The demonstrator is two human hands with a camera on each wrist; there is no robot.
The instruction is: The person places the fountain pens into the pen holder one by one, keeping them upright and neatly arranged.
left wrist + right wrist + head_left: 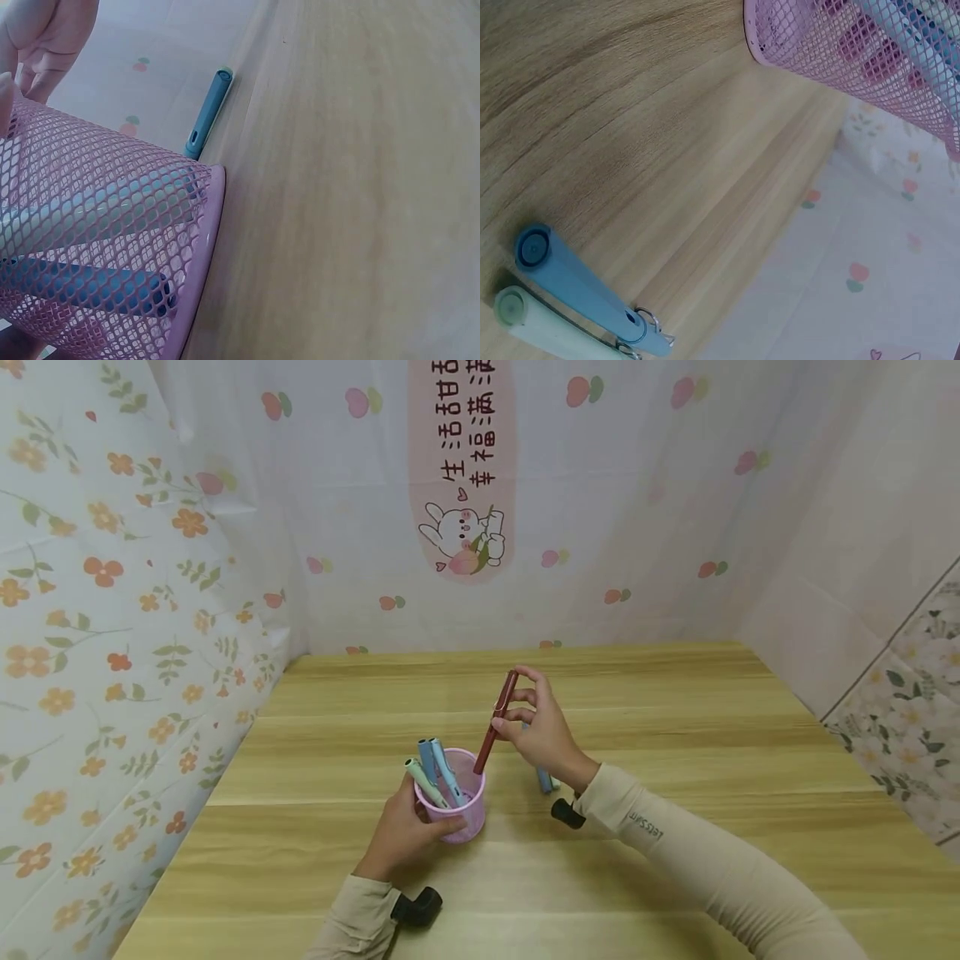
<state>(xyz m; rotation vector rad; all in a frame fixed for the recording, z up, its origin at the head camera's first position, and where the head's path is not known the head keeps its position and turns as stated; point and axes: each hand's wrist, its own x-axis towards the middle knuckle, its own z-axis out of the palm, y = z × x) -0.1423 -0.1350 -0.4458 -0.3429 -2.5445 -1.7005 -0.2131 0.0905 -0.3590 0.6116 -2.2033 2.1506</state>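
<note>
Red pen is being pinched by the right hand, its lower tip entering the pink mesh cup. Left hand fingers are curling round that cup. Two pens are lying on the bench.

The mesh cup stands mid-worktop with three pens in it. Two more pens lie at its 3 o'clock, side by side.

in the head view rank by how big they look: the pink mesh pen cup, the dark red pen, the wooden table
1. Light wooden table, by far the largest.
2. Pink mesh pen cup.
3. Dark red pen: longer than the cup is tall, but much thinner.
</note>
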